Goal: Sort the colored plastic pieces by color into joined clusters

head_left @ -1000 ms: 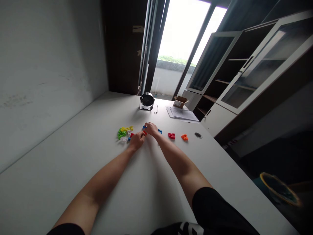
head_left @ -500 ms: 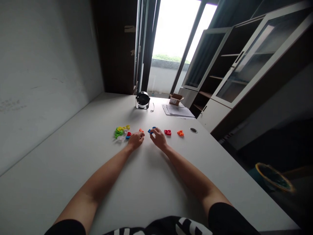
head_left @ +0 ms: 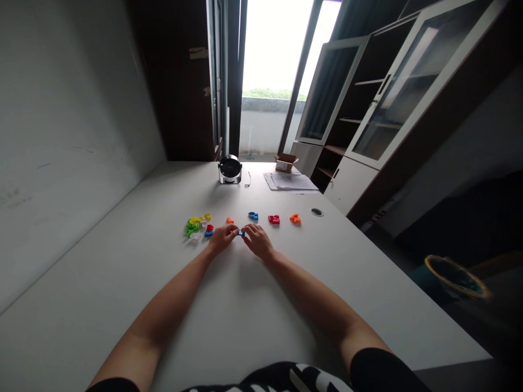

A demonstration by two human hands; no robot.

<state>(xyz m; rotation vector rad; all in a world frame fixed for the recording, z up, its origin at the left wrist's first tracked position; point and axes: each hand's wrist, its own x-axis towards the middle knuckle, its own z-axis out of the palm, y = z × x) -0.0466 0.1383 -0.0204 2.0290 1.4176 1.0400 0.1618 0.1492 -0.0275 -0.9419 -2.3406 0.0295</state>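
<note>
Blue plastic piece (head_left: 242, 233) is between the two hands, above the near-middle part of the white desk (head_left: 245, 321), where both arms can reach it evenly. The left hand (head_left: 223, 237) has its fingertips curled onto the left end of the piece, and the right hand (head_left: 256, 240) pinches the right end with thumb and fingers; whether this is one part or two held together is too small to tell. Gripping from opposite sides probably lets one hand steady while the other turns or presses, and the fingertip hold suits so slight a thing. Just beyond the left hand lies an orange piece (head_left: 230, 220), by itself. To the left, yellow pieces (head_left: 207, 216), green pieces (head_left: 190, 228) and white pieces (head_left: 195, 237) lie bunched as a loose heap, with a red part (head_left: 210, 228) and a blue part (head_left: 208, 234) at its right edge, near the left hand. On the far right side of the hands, a blue block (head_left: 253, 216), a red block (head_left: 274, 219) and an orange block (head_left: 295, 219) stand in a row with gaps between them, which seems to keep each distinct and away from the working fingers. Papers (head_left: 291, 182) lie farther off, out of the way.
</note>
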